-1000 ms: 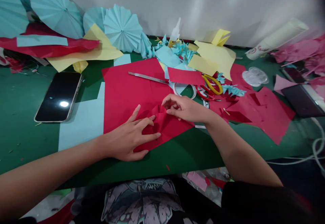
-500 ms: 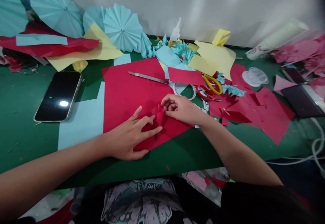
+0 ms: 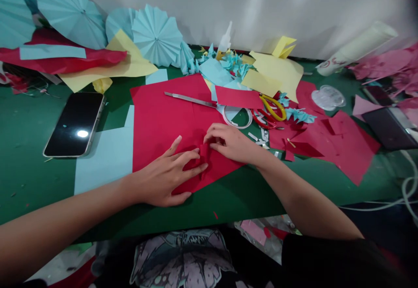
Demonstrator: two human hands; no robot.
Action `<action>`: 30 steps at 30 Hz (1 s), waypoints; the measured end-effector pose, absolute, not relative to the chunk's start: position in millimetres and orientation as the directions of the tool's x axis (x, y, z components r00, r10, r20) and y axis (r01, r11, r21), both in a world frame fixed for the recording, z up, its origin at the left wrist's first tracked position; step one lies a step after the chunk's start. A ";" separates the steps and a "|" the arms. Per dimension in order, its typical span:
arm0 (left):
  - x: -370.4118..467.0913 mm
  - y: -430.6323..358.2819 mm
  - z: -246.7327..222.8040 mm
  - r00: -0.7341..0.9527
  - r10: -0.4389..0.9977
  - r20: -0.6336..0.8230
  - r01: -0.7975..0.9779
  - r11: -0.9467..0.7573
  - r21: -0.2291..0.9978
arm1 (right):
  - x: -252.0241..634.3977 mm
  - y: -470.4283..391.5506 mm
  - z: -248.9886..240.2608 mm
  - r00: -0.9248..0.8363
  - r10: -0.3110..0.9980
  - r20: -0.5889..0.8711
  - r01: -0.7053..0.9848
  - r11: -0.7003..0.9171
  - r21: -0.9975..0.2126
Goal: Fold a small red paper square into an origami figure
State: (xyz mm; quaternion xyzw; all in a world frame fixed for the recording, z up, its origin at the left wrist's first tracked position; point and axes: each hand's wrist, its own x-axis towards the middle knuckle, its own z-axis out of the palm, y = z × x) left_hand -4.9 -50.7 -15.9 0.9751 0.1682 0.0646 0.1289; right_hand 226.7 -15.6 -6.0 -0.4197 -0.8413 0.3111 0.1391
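Observation:
A small folded piece of red paper (image 3: 203,152) lies over a large red sheet (image 3: 160,122) in front of me. My left hand (image 3: 168,172) rests on the sheet with its fingers spread, two fingertips touching the folded piece's left side. From the right, my right hand (image 3: 230,143) pinches the piece's upper edge between curled fingers and thumb. A silver craft knife (image 3: 190,99) lies across the sheet above both hands. Just beyond my right hand are a roll of white tape (image 3: 237,124) and scissors (image 3: 274,108) with yellow and red handles.
A phone (image 3: 75,124) lies at left beside a light blue sheet (image 3: 102,157). Pleated blue paper fans (image 3: 157,38), a glue bottle (image 3: 226,37) and yellow paper (image 3: 287,72) line the back. Red scraps (image 3: 349,144) and a dark device (image 3: 388,127) with a cable are at right.
The small red piece's upper part has folded down and looks narrower. My right hand has shifted slightly left with it; my left hand stays almost in place.

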 end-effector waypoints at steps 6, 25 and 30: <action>-5.5 -51.5 -15.9 0.934 0.348 0.076 0.315 -0.906 0.283 | 228.4 -17.0 0.2 -0.639 0.765 -0.078 0.612 0.445 -0.654; -4.0 -51.3 -16.4 0.939 0.339 0.054 0.311 -0.907 0.283 | 220.5 -17.6 -4.7 -0.549 0.827 -0.120 0.701 0.378 -0.604; -3.9 -51.4 -15.2 0.942 0.331 0.047 0.307 -0.912 0.272 | 220.2 -18.4 -3.8 -0.543 0.829 -0.133 0.712 0.371 -0.596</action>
